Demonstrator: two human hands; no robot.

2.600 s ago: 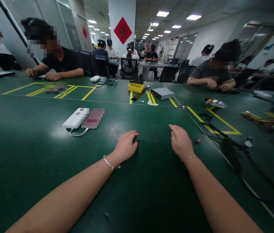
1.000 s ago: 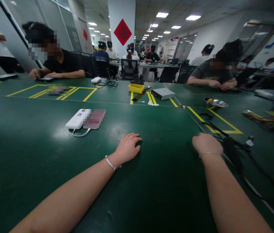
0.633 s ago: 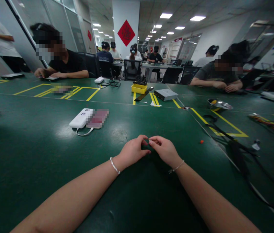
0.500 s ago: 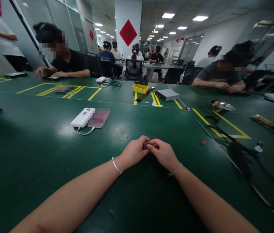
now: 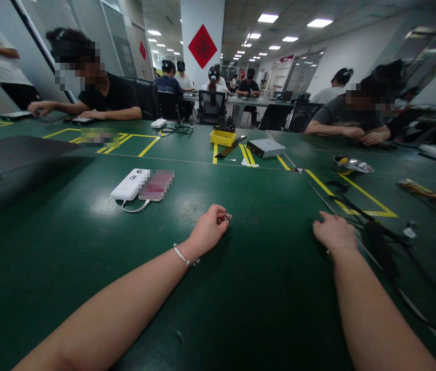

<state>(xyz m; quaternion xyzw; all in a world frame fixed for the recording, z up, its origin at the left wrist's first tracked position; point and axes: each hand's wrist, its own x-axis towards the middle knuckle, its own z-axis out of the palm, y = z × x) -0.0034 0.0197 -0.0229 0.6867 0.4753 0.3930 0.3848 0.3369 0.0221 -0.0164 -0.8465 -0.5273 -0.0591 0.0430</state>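
My left hand rests on the green table, its fingers pinched on a small silvery piece. My right hand lies well to the right, by the black cables. Its fingers are curled down onto the table and whatever is under them is hidden. Both wrists wear thin bracelets. The two hands are far apart.
A white power bank with a short cable lies ahead on the left. Further back are a yellow bin, a grey box and a metal dish. Coloured wires lie far right, a dark sheet at the left. Other people sit across the table.
Half a second ago my hands met in the middle; now the right hand has swung right, covering where a small red bit lay. A dark sheet has entered at the left.
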